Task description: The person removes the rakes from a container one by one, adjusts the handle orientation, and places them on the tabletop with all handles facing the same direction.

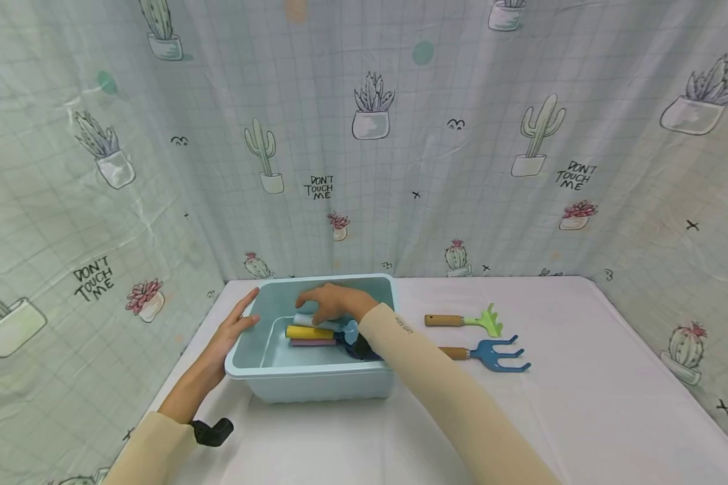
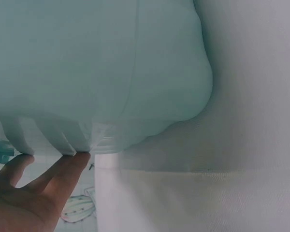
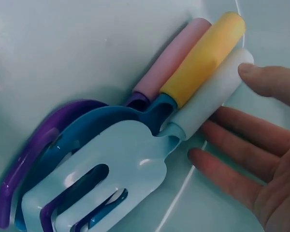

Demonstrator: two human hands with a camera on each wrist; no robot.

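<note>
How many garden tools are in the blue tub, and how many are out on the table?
In the tub: 3, with a white handle, a yellow handle and a pink handle
On the table: 2, a green rake and a blue fork
Total: 5

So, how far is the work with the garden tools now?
Three plastic tools lie stacked in the light blue bin: a pink handle, a yellow handle and a white handle. The right hand is inside the bin, its fingers by the white handle, apparently not gripping it. The left hand touches the bin's side. The green rake and blue fork are on the table.
</note>
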